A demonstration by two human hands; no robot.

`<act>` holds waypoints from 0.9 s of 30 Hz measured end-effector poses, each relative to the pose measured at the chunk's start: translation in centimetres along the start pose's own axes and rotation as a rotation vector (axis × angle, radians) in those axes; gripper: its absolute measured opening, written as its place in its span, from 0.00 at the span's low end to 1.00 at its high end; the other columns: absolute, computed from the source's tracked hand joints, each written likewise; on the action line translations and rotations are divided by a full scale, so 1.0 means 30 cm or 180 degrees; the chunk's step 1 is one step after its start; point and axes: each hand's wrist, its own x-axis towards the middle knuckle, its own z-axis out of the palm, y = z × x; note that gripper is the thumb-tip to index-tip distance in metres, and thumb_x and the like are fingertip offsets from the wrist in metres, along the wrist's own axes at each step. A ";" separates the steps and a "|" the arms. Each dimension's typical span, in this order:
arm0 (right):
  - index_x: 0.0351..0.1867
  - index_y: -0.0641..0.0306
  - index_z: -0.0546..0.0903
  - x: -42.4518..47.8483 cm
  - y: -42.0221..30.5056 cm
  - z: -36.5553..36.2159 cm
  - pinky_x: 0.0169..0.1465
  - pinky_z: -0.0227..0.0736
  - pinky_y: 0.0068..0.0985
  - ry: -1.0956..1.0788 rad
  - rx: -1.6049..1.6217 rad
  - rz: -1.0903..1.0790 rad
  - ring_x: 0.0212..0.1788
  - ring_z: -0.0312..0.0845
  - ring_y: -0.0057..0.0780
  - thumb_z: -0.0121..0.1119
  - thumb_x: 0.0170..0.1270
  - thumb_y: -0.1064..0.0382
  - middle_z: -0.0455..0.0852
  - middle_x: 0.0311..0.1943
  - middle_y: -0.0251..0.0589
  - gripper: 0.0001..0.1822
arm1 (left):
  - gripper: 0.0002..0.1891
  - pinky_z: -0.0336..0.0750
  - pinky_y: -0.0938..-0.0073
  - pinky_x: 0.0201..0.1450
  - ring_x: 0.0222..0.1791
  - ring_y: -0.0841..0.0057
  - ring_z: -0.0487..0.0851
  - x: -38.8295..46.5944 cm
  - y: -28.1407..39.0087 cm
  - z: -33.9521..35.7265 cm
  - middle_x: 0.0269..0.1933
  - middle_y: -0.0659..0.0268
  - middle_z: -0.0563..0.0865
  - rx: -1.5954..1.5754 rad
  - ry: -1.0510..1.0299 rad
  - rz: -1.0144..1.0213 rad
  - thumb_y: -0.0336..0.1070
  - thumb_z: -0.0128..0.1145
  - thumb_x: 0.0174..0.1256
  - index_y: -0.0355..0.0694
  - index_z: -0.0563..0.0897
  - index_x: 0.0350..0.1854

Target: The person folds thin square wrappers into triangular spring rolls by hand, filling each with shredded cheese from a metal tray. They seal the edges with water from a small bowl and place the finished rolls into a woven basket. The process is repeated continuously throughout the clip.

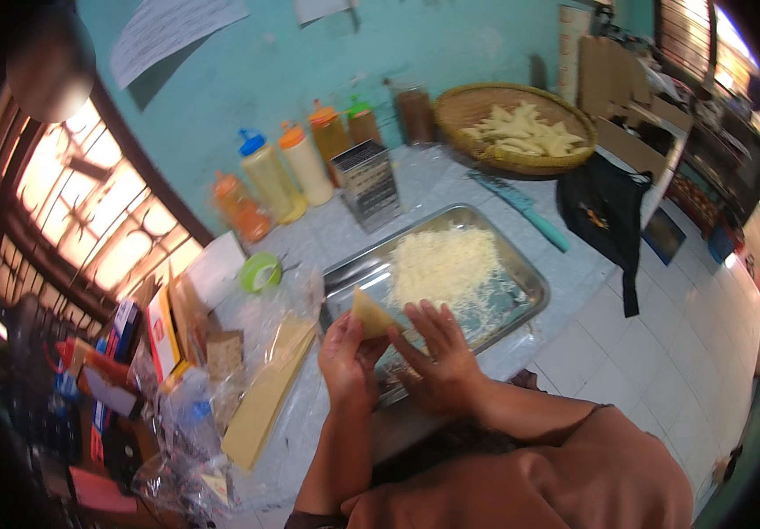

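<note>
My left hand [348,354] grips a pale yellow pastry wrapper [373,316], folded into a pointed shape, above the near left part of a metal tray. Beside it, my right hand [444,360] has its fingers spread, and one fingertip meets the wrapper's right edge. Whatever lies inside the fold is hidden. In the rectangular metal tray [537,281] is a heap of finely grated cheese [446,261], with loose shreds scattered towards its right side. A stack of flat yellow wrapper strips [270,397], partly covered by clear plastic, rests left of my left arm.
Behind the tray stand a box grater [368,188] and squeeze bottles [307,162]. A woven basket [449,119] holds several folded pastries [525,132]. A turquoise knife [532,215] lies right of the grater. A green cup [261,272], boxes and plastic bags [188,410] crowd the left.
</note>
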 end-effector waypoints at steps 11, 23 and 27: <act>0.52 0.53 0.74 -0.005 0.012 0.013 0.62 0.52 0.55 0.0354 0.0465 -0.0057 0.63 0.59 0.58 0.67 0.39 0.66 0.62 0.62 0.58 0.32 | 0.10 0.81 0.71 0.42 0.39 0.73 0.83 -0.006 -0.005 0.003 0.42 0.62 0.82 -0.0078 0.0210 0.0007 0.32 0.54 0.64 0.39 0.77 0.46; 0.62 0.58 0.61 0.021 0.055 -0.033 0.54 0.64 0.26 0.0339 0.3823 0.1629 0.50 0.70 0.30 0.57 0.54 0.72 0.72 0.51 0.45 0.33 | 0.12 0.78 0.75 0.45 0.44 0.74 0.81 -0.020 -0.031 0.009 0.45 0.61 0.82 0.1550 -0.0425 0.0864 0.26 0.56 0.61 0.38 0.81 0.47; 0.65 0.58 0.58 0.070 0.059 -0.093 0.40 0.67 0.18 -0.0441 0.4629 0.2642 0.39 0.71 0.23 0.52 0.54 0.75 0.75 0.39 0.39 0.34 | 0.14 0.77 0.74 0.45 0.45 0.70 0.81 -0.037 -0.039 0.023 0.45 0.58 0.82 0.2705 -0.0909 0.2050 0.22 0.56 0.57 0.39 0.82 0.46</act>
